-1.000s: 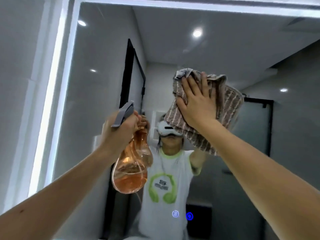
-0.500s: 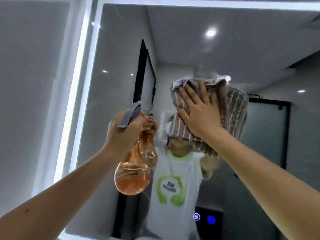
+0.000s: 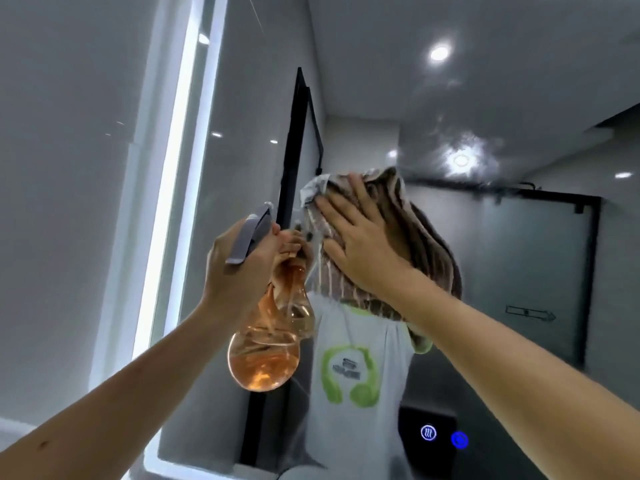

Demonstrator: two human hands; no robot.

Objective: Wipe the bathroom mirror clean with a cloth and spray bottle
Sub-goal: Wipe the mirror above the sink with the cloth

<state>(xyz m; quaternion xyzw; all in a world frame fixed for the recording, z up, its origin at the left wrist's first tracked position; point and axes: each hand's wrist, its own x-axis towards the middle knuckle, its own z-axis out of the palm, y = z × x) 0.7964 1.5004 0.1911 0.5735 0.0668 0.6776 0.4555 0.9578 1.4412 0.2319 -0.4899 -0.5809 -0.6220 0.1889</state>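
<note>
Right hand: the right hand is pressing flat, fingers spread and extended, against the cloth; it is pinning the cloth to the glass rather than clenching it; a second ago the fingertips were pointing higher, so the hand is sliding down and toward the bottle side.
Cloth: the striped cloth is lying under the palm and bunching out beyond the fingertips and past the little-finger side; it is touching the mirror.
Left hand: the left hand is clenching around the neck of the spray bottle; the grey trigger head is sticking up above the knuckles; whether a finger is squeezing the trigger I cannot tell.
Bottle: it is hanging below the left fingers, just beside the right thumb, with orange liquid pooling in the round base.
Change: a smeary wet patch is showing on the glass above and beyond the right fingertips, where the cloth was half a second ago.
Meaning: the wiping is progressing downward; that upper patch is probably needing another pass.
</note>
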